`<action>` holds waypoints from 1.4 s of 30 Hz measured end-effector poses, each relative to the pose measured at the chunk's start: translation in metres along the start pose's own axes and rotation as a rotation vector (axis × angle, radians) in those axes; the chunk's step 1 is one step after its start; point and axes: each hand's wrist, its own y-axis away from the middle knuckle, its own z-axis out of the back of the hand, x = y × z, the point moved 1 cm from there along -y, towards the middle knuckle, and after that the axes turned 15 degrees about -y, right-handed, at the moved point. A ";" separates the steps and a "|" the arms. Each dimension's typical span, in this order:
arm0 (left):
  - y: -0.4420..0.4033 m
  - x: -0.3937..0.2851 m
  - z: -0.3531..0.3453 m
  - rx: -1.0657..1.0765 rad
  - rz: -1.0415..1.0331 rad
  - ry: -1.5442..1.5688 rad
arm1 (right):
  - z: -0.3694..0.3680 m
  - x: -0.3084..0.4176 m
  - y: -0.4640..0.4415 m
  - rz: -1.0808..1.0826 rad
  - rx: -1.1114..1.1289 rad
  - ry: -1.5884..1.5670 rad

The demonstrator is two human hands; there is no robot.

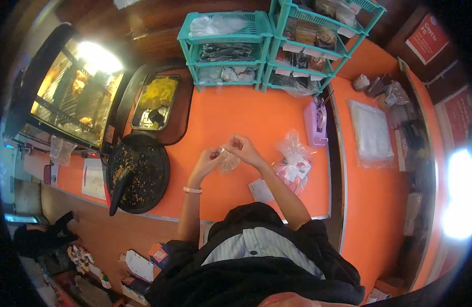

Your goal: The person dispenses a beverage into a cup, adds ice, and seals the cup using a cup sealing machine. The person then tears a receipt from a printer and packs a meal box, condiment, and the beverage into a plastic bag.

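Observation:
A small clear plastic bag (229, 162) with something pale in it hangs between my two hands above the orange tabletop. My left hand (209, 159) pinches its edge from the left, fingers closed. At the bag's top right, my right hand (243, 150) grips it with the fingertips together. What exactly lies inside the little bag is too small to make out. Right of my right hand sits a bulging clear plastic bag (293, 168) with white and reddish contents. A white paper slip (260, 190) lies near my right forearm.
On the left stand a black stone mortar (149, 181) with its pestle (122, 189), a metal tray (135, 122) of yellow food and a lit display case (75, 94). Teal racks (226, 38) line the back. A purple holder (316, 123) stands right, before a side counter (366, 204).

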 end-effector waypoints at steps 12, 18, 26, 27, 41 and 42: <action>-0.034 -0.011 -0.049 -0.016 -0.177 0.131 | 0.032 0.041 0.021 -0.080 -0.161 0.316; -0.060 -0.001 -0.063 0.068 -0.088 0.367 | 0.029 0.112 0.088 0.337 -0.508 0.854; -0.079 -0.030 -0.094 0.171 -0.100 0.249 | 0.110 0.075 0.108 -0.136 -0.452 1.005; -0.082 -0.033 -0.101 0.250 -0.138 0.186 | 0.115 0.066 0.105 -0.074 -0.532 0.844; -0.107 -0.030 -0.158 0.074 -0.294 -0.019 | 0.155 0.085 0.098 -0.279 -0.463 1.133; -0.110 -0.028 -0.159 0.073 -0.329 -0.150 | 0.164 0.076 0.096 -0.084 -0.500 1.249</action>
